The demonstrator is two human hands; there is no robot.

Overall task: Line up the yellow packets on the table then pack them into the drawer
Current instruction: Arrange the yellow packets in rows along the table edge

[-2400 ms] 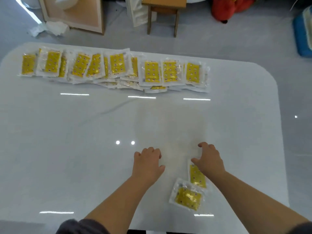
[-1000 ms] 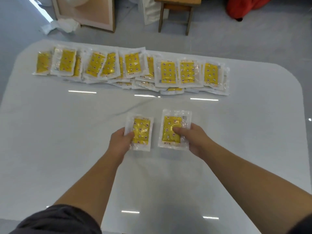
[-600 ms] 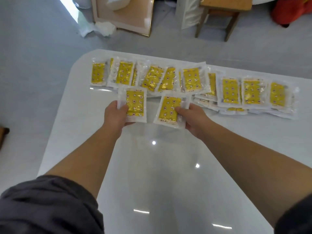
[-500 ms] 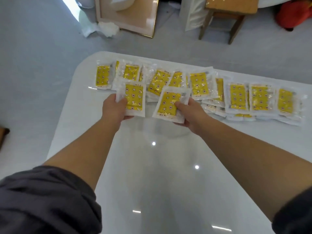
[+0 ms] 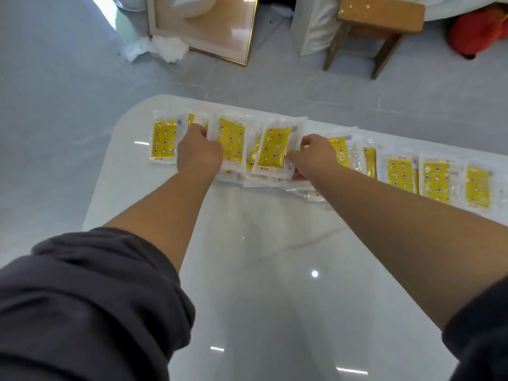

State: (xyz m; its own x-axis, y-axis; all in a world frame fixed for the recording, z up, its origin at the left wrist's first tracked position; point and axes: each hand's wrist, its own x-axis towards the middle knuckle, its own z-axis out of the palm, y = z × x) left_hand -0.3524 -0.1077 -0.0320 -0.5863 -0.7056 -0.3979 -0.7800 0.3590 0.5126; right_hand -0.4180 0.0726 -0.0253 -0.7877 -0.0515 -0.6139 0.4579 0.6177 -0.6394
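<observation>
Yellow packets in clear wrappers run in an overlapping row (image 5: 437,182) along the far edge of the glossy white worktop (image 5: 269,270), from near its far left corner out toward the right edge, where the row leaves the view. Both arms are stretched well forward over the bare middle of the worktop, dark sleeves pushed up past the elbows, because the row lies at the far side and takes a full reach.

The left hand (image 5: 198,152) is knuckles-up, fingers curled, pinching the near left edge of one packet (image 5: 232,140) and holding it over the row just right of the endmost packet (image 5: 164,140). The right hand (image 5: 313,156) pinches a second packet (image 5: 276,147) by its right side, thumb on top, fingers mostly hidden beneath; that packet is tilted and lies across others already set down.

Holding each packet by an outer edge keeps its face clear, so it can probably be laid flat and squared to its neighbours. Lining up looks unfinished near the left end, where packets lie crooked and piled. No drawer is in view, so packing is yet to come.
</observation>
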